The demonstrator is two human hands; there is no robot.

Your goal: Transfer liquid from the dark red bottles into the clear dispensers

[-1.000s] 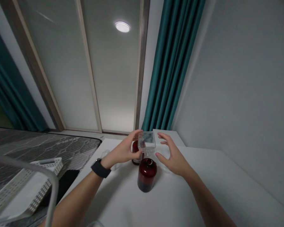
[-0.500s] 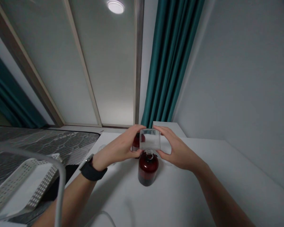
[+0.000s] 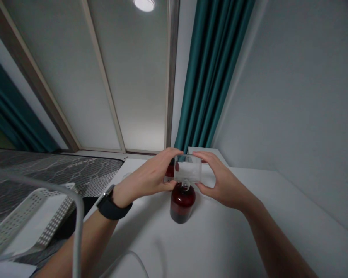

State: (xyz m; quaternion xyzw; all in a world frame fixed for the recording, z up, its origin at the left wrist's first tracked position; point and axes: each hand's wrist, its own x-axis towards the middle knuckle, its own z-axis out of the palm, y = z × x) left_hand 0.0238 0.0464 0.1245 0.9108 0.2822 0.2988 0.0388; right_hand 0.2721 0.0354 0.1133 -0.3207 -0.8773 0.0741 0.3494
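Between my two hands is a clear, box-shaped container, gripped by its left and right ends. My left hand, with a dark watch on the wrist, has thumb below and fingers above on the left end. My right hand pinches the right end the same way. Just below and nearer to me, a dark red-brown bottle stands upright on the white table, its clear neck uncapped. A second red-brown bottle stands farther back, partly hidden by my left hand and the container.
A white perforated basket lies left of the table, above a patterned grey rug. A pale, curved tube crosses the lower left. Green curtains and a grey wall stand beyond the table.
The clear container has shifted slightly right with both hands, relative to the bottle below. The view has also moved a little.
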